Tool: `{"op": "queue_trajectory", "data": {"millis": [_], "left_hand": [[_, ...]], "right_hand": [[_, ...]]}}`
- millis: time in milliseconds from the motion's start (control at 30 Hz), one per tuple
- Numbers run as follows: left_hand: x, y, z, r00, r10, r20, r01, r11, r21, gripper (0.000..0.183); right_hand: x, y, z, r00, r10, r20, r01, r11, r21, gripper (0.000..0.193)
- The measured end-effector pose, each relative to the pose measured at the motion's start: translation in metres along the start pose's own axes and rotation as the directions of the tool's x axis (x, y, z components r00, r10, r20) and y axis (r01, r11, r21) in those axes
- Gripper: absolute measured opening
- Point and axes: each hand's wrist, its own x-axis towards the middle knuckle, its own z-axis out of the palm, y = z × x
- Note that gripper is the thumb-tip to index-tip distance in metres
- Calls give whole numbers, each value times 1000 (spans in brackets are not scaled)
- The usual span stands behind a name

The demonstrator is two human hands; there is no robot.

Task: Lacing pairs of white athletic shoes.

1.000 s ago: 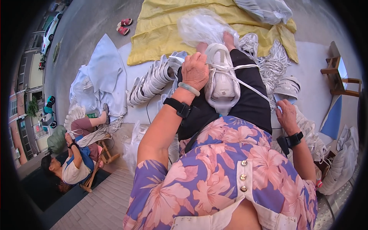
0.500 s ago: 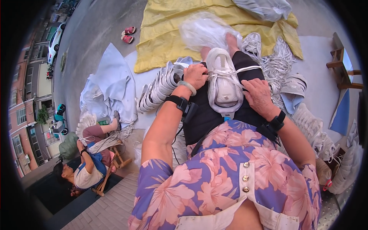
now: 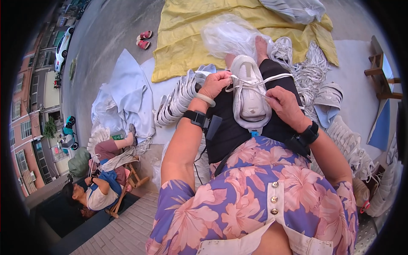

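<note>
A white shoe upper [image 3: 252,97] lies on my lap between my thighs, its toe toward me. White shoelace [image 3: 248,81] crosses its front, with one length running right over my thigh. My left hand [image 3: 216,84] is closed at the upper's left edge, thumb and forefinger pinching the shoelace. At the right edge, my right hand [image 3: 287,106] is closed too, its fingertips pinched together against the upper. What lies between those fingertips is too small to make out.
Nested white shoe uppers [image 3: 176,100] lie to the left, more uppers [image 3: 340,142] to the right. A heap of white laces [image 3: 312,70] lies beyond my right knee. Plastic film [image 3: 231,34] covers part of a yellow sheet [image 3: 178,46]. Another person [image 3: 102,191] sits at left near a wooden stool [image 3: 136,176].
My left hand has risen slightly and pinches the shoelace, lifting it from the upper. My right hand has turned and its fingers have drawn together at the upper's edge.
</note>
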Motion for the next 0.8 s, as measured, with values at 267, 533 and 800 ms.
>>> {"op": "queue_trajectory", "data": {"millis": [267,533,800], "left_hand": [[-16,53,-18,935,-79,345,184,941,-284,32],[-15,45,-6,972,-35,231,112,937,-329,17],[1,13,33,961,245,-129,-220,958,185,13]], "right_hand": [[-1,-7,-6,994,54,93,-48,997,-63,4],[-23,-24,-48,991,-106,85,132,906,-403,10],[-108,-21,-129,962,-259,89,252,712,-656,25]]}}
